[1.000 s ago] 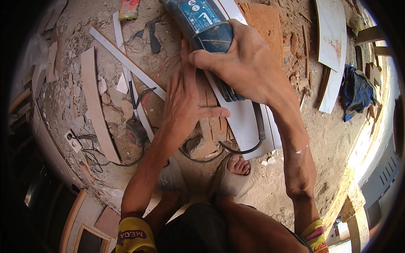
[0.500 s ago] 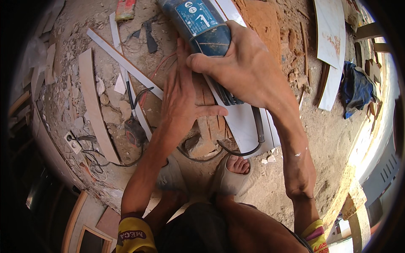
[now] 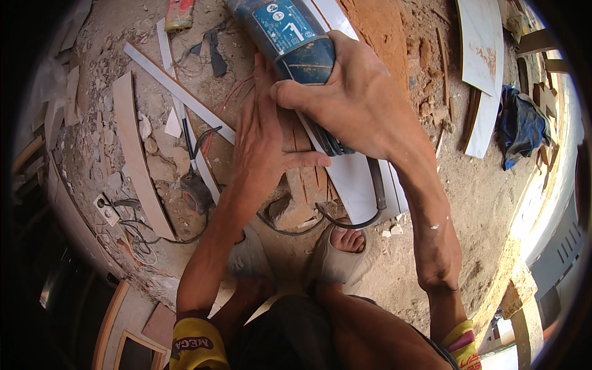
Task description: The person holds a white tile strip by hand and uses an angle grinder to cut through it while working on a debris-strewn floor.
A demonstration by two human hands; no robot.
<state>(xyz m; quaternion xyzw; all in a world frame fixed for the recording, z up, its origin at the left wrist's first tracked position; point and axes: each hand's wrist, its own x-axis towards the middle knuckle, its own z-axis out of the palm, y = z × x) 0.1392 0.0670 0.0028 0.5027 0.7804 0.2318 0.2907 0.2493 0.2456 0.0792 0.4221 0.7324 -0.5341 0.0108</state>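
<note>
My right hand (image 3: 361,95) is wrapped round the rear of a blue corded power cutter (image 3: 295,46), thumb on its left side. The cutter's working end lies out of view or hidden. Beneath it lies a long white tile (image 3: 364,185), with a dark line running near its right edge. My left hand (image 3: 262,132) lies low beside the tool, fingers stretched forward and thumb spread to the right, reaching the tile's left edge. Nothing shows in its grasp. From under my right wrist, the black cord (image 3: 380,191) curves left past my feet.
Tile strips (image 3: 139,154) and rubble lie at left, near a white socket (image 3: 108,209) with tangled cables. A dark dusty object (image 3: 196,192) sits by my left forearm. White tile pieces (image 3: 480,46) and a blue cloth (image 3: 521,126) are at right. My sandalled feet (image 3: 345,253) stand close below the tile.
The view has shifted very slightly. My hands and the cutter keep nearly the same places on the tile.
</note>
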